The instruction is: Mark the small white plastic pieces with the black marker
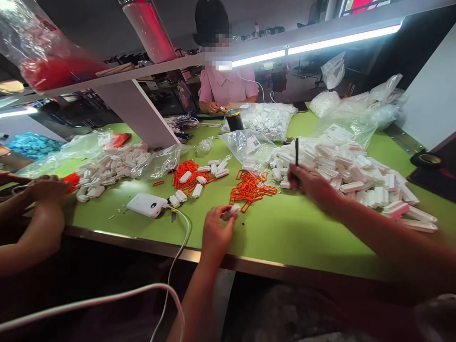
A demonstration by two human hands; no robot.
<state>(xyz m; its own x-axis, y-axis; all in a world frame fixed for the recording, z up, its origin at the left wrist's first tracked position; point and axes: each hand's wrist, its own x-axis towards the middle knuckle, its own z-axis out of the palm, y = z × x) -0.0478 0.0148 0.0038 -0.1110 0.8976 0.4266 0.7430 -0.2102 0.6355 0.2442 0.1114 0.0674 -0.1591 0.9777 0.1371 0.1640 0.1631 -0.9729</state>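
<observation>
Head view, power bank [146, 204], white cable [188, 227] near left hand [217, 230]

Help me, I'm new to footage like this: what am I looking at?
No machine here: these are a person's two bare hands, seen by one camera worn on that person's head, looking forward and down. The left hand pinches a small white piece; the right hand holds a slim black object upright. On the green table lie piles of orange frames, heaps of white pieces, clear bags and a white device with a cable. The hands at the far left belong to someone else, and another person is across the table.
</observation>
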